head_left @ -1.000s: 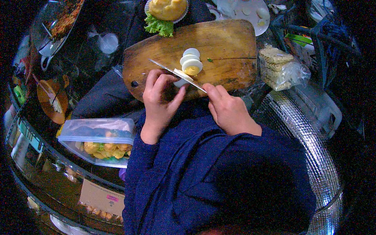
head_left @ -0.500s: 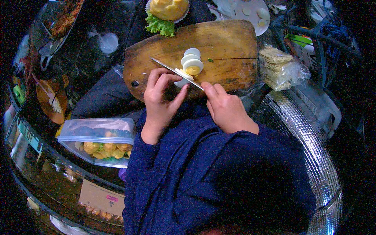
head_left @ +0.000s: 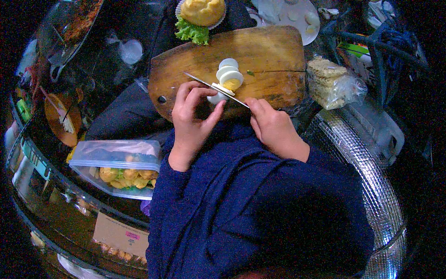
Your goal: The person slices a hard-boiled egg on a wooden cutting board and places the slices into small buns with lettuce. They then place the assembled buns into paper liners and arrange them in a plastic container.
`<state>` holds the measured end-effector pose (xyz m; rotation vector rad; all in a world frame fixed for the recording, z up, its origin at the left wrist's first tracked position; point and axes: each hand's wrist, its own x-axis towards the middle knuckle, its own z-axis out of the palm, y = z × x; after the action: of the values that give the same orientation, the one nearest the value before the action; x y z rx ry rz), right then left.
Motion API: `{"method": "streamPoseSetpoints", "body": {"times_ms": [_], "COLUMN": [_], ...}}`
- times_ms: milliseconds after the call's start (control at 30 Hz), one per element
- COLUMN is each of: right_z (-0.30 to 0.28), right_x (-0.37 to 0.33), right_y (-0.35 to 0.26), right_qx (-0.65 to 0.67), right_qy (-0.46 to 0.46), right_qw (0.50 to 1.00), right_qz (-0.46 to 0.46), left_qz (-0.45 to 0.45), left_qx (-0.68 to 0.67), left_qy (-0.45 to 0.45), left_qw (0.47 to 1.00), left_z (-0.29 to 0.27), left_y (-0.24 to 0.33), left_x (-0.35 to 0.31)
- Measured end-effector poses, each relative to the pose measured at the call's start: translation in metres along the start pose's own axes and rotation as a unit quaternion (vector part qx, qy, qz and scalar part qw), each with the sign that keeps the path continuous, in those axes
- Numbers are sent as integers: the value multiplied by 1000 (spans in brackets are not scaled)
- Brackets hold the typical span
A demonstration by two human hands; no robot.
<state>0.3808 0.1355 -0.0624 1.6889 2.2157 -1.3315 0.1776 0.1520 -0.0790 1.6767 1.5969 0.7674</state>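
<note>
Step in hand looks like slicing: you've got a boiled egg [head_left: 215,99] near the middle of the frame, on the wooden cutting board [head_left: 274,56]. Your left hand [head_left: 191,109] pinches the uncut end between thumb and fingers; your right hand [head_left: 276,128] is closed around the knife [head_left: 239,102] at its lower-right end. Blade runs slantwise, upper left to lower right, with a pale slice lying along it. Cut egg slices [head_left: 229,74] lean in a row just above, the nearest showing yolk.

Next move, I'd judge, calls for a steady pinch, fingertips tucked back from the edge, and an even stroke so the slices don't crumble.

Hard to make out: the handle is inside your right fist, the egg's lower side is behind your left thumb, and you can't tell whether the edge meets the board. The bun [head_left: 202,11] with lettuce [head_left: 192,33] is cut off at the top edge. The pan [head_left: 76,30], upper left, is dim and cropped too.
</note>
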Motion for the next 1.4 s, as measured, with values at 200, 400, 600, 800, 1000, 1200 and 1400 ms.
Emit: {"method": "streamPoseSetpoints", "body": {"times_ms": [200,400,600,800,1000,1200,1400], "right_z": [-8,-12,-8,-3,-3,-2,8], "right_x": [-1,-8,-14,-13,-10,-6,-2], "right_y": [-2,-6,-5,-6,-12,-17,-14], "right_qx": [32,51,52,27,33,25,44], "right_qy": [25,62,79,74,30,0,53], "right_qw": [999,996,994,996,999,999,997], "right_qz": [-1,-38,-58,-49,1,28,-17], "left_qz": [9,14,14,13,13,4,13], "left_qx": [-6,-25,-17,-10,-6,-7,0], "left_qy": [13,-2,1,-7,-10,-3,5], "left_qw": [1000,1000,1000,1000,1000,1000,1000], "left_z": [-1,-2,-3,-4,-4,-4,-3], "left_y": [4,2,3,2,0,0,0], "left_x": [0,-1,-1,-1,-2,-2,-2]}}
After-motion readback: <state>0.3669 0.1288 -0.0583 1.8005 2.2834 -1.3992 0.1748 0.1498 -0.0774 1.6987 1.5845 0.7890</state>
